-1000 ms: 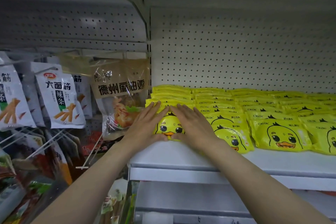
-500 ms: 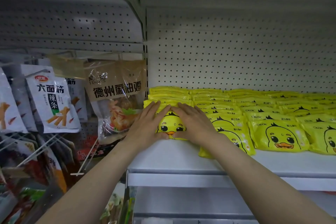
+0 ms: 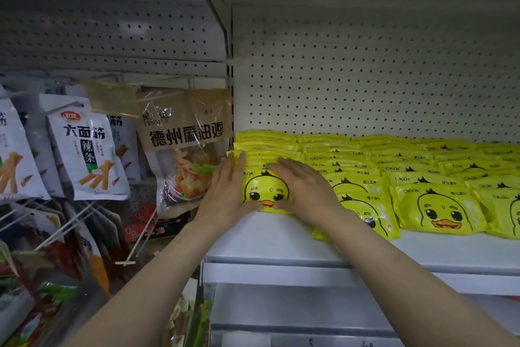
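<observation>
Head view: the left hand (image 3: 228, 192) lies flat, fingers straight, against the left side of the duck packet (image 3: 266, 192) — a glossy yellow, pillow-soft plastic pouch near the left edge of the white shelf (image 3: 281, 242), beak toward the front edge, long axis along it. The right hand (image 3: 304, 189), equally flat and unclenched, presses its right side — overlapping rows of matching packets (image 3: 439, 206) fill the shelf rightward.

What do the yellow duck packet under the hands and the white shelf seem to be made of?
Yellow duck packet: probably thin plastic film, glossy; it shows highlights and small wrinkles. Shelf: likely painted metal, matte white, judging by its folded front edge and perforated back panel.
</observation>
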`<move>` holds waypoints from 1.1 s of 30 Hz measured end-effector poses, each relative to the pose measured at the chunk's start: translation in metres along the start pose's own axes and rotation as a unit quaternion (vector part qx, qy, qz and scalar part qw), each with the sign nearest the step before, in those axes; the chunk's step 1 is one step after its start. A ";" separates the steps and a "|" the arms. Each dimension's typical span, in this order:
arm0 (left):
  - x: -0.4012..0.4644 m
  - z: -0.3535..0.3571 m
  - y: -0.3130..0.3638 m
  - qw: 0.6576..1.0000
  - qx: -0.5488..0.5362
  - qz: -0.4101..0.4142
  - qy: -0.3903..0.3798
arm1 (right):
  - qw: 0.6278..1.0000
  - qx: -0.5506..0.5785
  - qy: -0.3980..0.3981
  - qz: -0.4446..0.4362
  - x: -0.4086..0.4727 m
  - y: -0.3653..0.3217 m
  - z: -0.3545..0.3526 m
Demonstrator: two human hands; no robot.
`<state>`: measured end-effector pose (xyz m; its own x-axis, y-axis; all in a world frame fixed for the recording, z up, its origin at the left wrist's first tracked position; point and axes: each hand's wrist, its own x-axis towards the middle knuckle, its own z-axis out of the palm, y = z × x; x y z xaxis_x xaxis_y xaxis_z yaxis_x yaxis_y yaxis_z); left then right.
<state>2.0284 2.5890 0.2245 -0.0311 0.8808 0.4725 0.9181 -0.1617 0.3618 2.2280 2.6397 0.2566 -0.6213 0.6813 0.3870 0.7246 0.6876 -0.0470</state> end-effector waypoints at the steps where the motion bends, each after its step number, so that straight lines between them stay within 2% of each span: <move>1: -0.001 0.000 0.000 0.999 -0.025 -0.032 -0.003 | 1.000 0.000 0.000 -0.001 -0.001 0.000 0.000; 4: 0.000 0.002 -0.002 0.993 -0.085 -0.079 -0.036 | 1.000 -0.005 -0.006 0.000 -0.001 0.000 0.000; 10: 0.010 -0.004 -0.001 0.988 -0.126 -0.071 -0.058 | 1.000 -0.002 -0.024 0.014 0.002 0.003 -0.006; 14: 0.009 -0.006 0.002 0.989 -0.113 -0.070 -0.066 | 0.999 0.003 -0.033 0.017 0.007 0.007 -0.008; 16: 0.003 -0.006 0.005 0.991 -0.084 -0.089 -0.060 | 0.999 0.005 -0.036 0.015 0.008 0.006 -0.008; 18: -0.005 -0.006 0.010 0.997 0.003 -0.071 -0.022 | 1.000 0.002 -0.029 0.004 0.007 0.005 -0.008; 20: -0.011 -0.006 0.012 0.995 0.090 0.023 0.045 | 1.000 0.004 0.016 -0.011 0.002 0.005 -0.006; 22: -0.015 -0.004 0.012 0.984 0.112 0.101 0.091 | 0.997 0.002 0.070 -0.014 -0.005 0.004 -0.003; 23: -0.016 -0.004 0.012 0.983 0.109 0.113 0.097 | 0.996 -0.006 0.087 -0.012 -0.007 0.002 -0.001; 26: -0.016 -0.004 0.015 0.985 0.105 0.105 0.088 | 0.994 -0.030 0.101 -0.010 -0.009 0.002 0.004; 33: -0.013 -0.002 0.026 0.984 0.142 0.072 0.084 | 0.998 -0.008 0.057 -0.010 -0.002 0.005 0.000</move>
<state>2.0522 2.5720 0.2291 0.0643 0.7682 0.6369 0.9904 -0.1274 0.0538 2.2326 2.6420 0.2553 -0.5984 0.6336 0.4904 0.7172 0.6965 -0.0247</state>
